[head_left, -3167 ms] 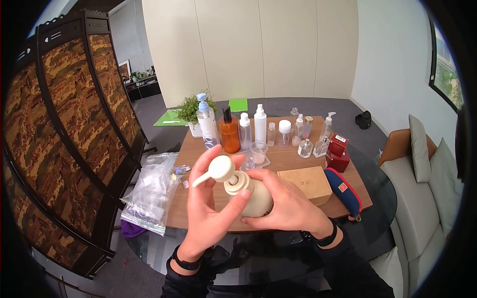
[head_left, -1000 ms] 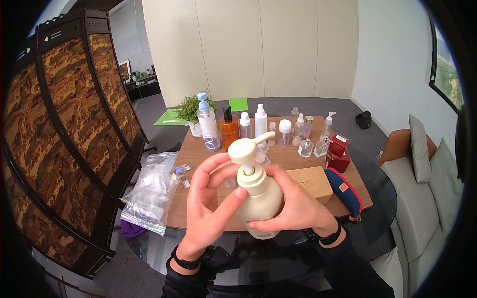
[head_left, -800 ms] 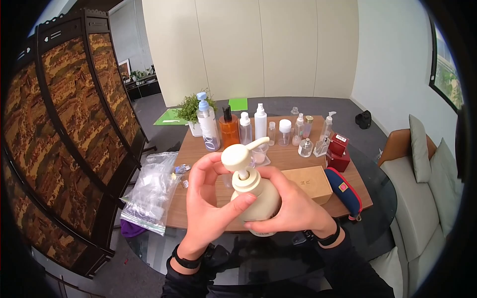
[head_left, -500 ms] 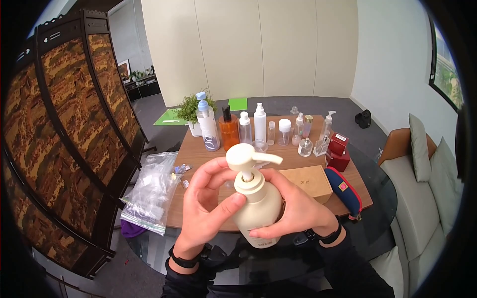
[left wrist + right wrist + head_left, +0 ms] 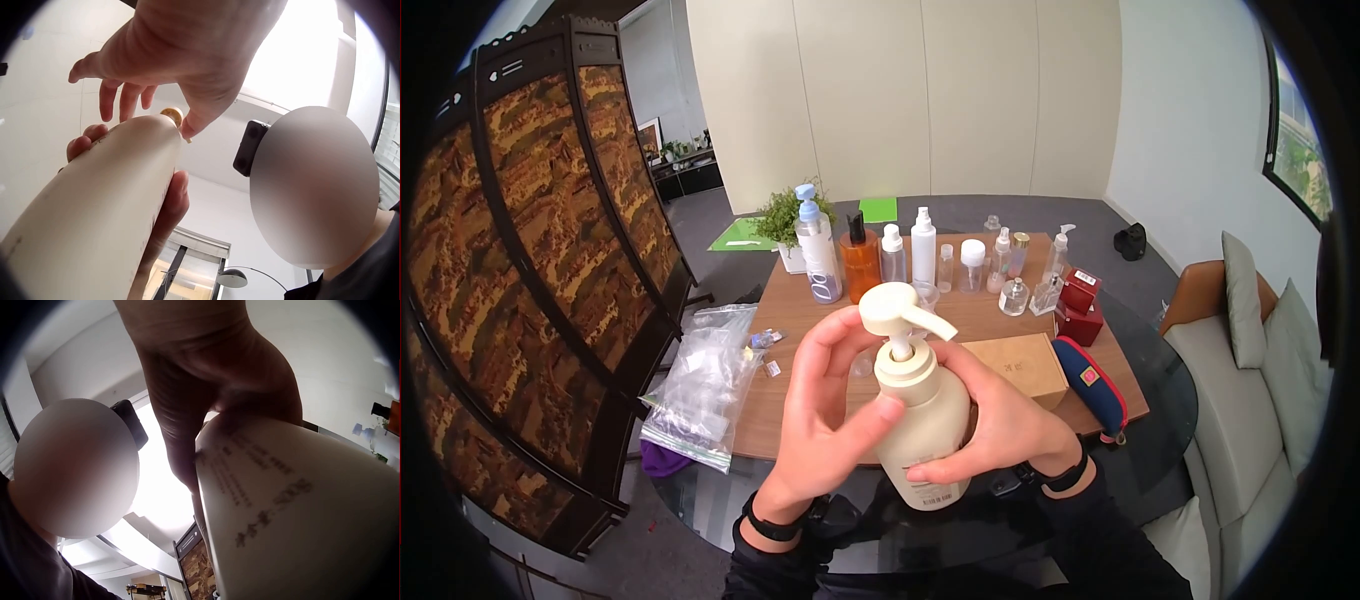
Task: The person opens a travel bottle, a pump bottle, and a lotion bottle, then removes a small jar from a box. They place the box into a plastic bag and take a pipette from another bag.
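A cream pump bottle (image 5: 925, 430) is held up, tilted, over the table's near edge, its pump head (image 5: 890, 308) raised above the collar and its spout pointing right. My right hand (image 5: 1010, 425) grips the body from the right, thumb across the front; in the right wrist view this hand (image 5: 219, 381) lies against the printed bottle (image 5: 300, 506). My left hand (image 5: 825, 410) is at the neck, thumb by the collar, fingers curved behind the pump. In the left wrist view the left hand's (image 5: 169, 62) fingers are spread apart above the bottle (image 5: 100, 200), thumb tip near the neck.
Several bottles, including an amber one (image 5: 861, 262) and a blue-capped one (image 5: 818, 255), stand along the wooden table's back. Clear plastic bags (image 5: 698, 380) lie left. On the right are a cardboard box (image 5: 1017, 368), red boxes (image 5: 1081, 308) and a navy pouch (image 5: 1092, 392).
The bottle has tipped so that more of its body and base print shows. The spout has swung from pointing left to pointing right and slightly down. My right hand keeps its grip.
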A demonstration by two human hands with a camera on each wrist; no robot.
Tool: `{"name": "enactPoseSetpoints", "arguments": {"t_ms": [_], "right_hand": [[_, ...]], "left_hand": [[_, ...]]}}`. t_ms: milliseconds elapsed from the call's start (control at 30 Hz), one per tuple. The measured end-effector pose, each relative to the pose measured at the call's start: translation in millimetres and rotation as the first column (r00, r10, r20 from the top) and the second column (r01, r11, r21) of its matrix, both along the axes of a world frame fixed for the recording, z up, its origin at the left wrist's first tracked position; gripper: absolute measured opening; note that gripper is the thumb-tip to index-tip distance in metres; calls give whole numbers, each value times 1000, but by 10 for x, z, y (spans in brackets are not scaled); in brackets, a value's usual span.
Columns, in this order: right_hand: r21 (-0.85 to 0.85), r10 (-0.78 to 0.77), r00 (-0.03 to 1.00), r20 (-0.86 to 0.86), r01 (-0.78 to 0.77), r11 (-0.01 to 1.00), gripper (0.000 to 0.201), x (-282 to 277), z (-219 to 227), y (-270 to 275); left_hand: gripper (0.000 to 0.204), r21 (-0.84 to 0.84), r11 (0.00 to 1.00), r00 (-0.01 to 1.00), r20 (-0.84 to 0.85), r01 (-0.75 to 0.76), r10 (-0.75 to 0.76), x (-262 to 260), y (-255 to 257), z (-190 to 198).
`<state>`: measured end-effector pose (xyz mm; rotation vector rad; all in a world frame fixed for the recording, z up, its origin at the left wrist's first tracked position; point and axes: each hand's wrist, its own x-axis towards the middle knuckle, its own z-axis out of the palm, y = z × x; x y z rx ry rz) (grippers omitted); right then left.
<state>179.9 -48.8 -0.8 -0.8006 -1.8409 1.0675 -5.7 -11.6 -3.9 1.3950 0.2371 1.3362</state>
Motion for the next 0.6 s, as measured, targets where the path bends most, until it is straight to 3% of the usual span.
{"name": "enactPoseSetpoints", "arguments": {"t_ms": [67,267,467,600], "right_hand": [[32,-27,998,52,25,999,86,-13,16,-13],[100,-104,991,89,95,991,87,-36,11,21],[46,0,999,38,-2,999,86,-11,22,-22],[140,-69,998,12,66,988,88,15,-21,28]], "left_hand": [[70,170,983,996,-35,-72,79,17,42,-61],[69,107,986,987,-86,-127,137,-15,-12,-28],[67,157,987,998,-56,-20,29,-57,-32,-26],[73,-13,998,998,-8,68,-68,38,-22,-6]]}}
